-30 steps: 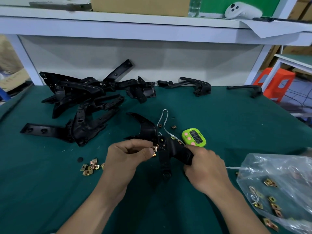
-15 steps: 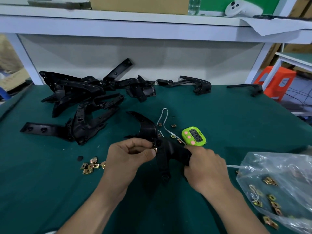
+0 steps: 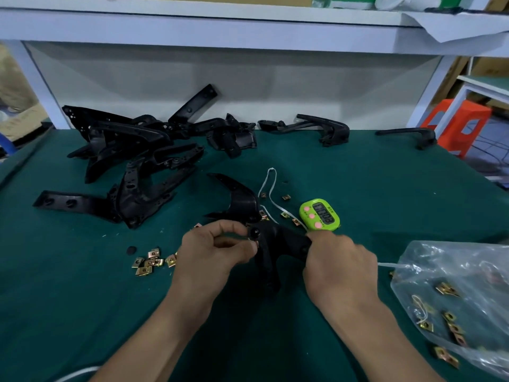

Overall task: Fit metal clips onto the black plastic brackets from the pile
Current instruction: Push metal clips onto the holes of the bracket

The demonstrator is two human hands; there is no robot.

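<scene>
A black plastic bracket (image 3: 271, 245) lies in front of me on the green table (image 3: 82, 312). My right hand (image 3: 340, 267) grips its right arm. My left hand (image 3: 212, 253) pinches at the bracket's middle hub, thumb and fingertips closed there; a small metal clip barely shows at the fingertips. A pile of black brackets (image 3: 132, 161) fills the table's back left. Loose brass-coloured clips (image 3: 150, 261) lie left of my left hand, and a few more clips (image 3: 285, 215) are scattered behind the bracket.
A green timer (image 3: 321, 215) sits just behind my right hand beside a white cord (image 3: 271, 188). A clear plastic bag (image 3: 457, 296) holding clips lies at the right edge. Two separate brackets (image 3: 316, 128) rest at the back by the white shelf frame (image 3: 248, 31).
My left hand has pressed the clip closer onto the bracket's hub, so less of it shows. The bracket has shifted slightly between my hands. My right hand keeps its grip.
</scene>
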